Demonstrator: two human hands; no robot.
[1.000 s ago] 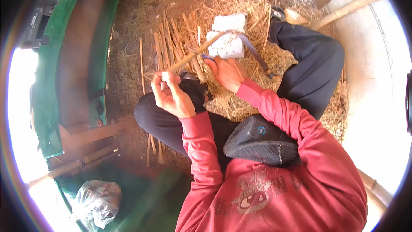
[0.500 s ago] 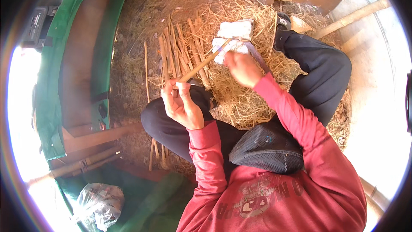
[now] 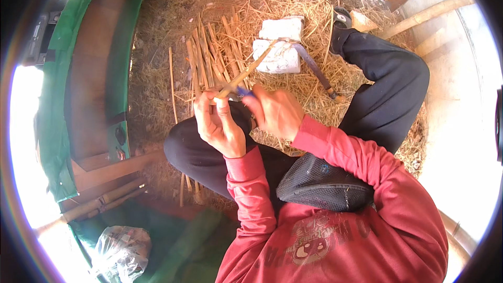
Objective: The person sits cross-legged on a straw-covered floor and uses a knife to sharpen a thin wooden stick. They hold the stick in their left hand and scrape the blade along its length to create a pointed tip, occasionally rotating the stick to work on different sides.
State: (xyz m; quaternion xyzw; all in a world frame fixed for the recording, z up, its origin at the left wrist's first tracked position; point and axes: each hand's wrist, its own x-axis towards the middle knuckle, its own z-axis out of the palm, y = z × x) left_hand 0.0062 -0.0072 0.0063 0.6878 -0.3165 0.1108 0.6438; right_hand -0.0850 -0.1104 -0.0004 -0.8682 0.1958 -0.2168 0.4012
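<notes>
My left hand (image 3: 221,126) pinches the near end of a thin bamboo strip (image 3: 254,66) between thumb and fingers. The strip slants up and away to the right, its far tip over two white blocks (image 3: 277,56). My right hand (image 3: 277,112) is closed round a small blue tool (image 3: 244,91) pressed close to the strip, just beside my left fingertips. Most of that tool is hidden in the fist, so its exact kind cannot be told. Beyond my right hand, a curved, sickle-like tool (image 3: 314,68) lies against the blocks and on the straw.
Several split bamboo pieces (image 3: 209,55) lie on the ground beyond my left knee. Loose straw (image 3: 309,110) covers the ground between my legs. A bamboo pole (image 3: 429,14) leans at the right. A clear plastic bag (image 3: 123,251) sits at the lower left, near green sheeting (image 3: 173,246).
My right hand has moved toward me and left, from the strip's far part down to beside my left fingers. The left hand keeps its pinch on the strip.
</notes>
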